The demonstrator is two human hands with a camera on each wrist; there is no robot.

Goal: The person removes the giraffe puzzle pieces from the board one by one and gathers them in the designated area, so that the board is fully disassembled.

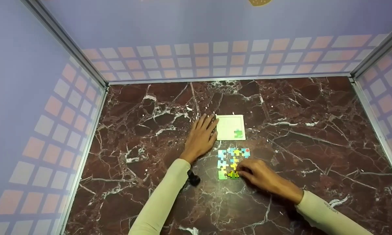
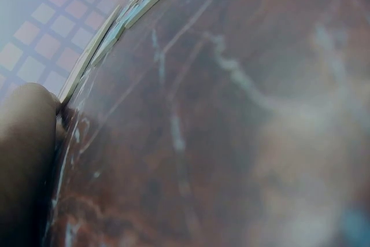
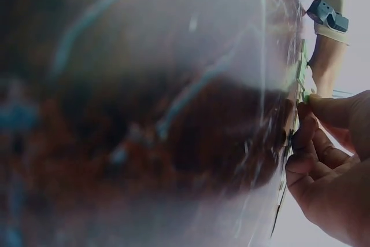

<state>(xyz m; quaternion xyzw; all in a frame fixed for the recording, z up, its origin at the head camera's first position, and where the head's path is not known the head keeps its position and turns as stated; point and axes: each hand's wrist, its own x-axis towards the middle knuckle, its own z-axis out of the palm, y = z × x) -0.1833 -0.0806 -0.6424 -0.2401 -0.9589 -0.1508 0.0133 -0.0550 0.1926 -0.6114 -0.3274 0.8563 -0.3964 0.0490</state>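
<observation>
My left hand (image 1: pixel 200 137) lies with straight fingers along the left edge of a pale square puzzle tray (image 1: pixel 227 125). One green jigsaw piece (image 1: pixel 238 133) sits in the tray's lower right corner. Below the tray, several jigsaw pieces (image 1: pixel 222 164) in blue, yellow and green lie joined on the table. My right hand (image 1: pixel 256 171) is at the lower right of this group, thumb and index finger pinching a green puzzle piece (image 1: pixel 234 175). In the right wrist view, a bit of green (image 3: pixel 307 98) shows at the fingertips; the curled fingers hide part of the group.
The table (image 1: pixel 143 140) is dark red with white marbled veins. Lilac panels with pink and white squares (image 1: pixel 200 58) enclose it at the back, left and right. A black wrist camera (image 1: pixel 193 178) sits on the left wrist.
</observation>
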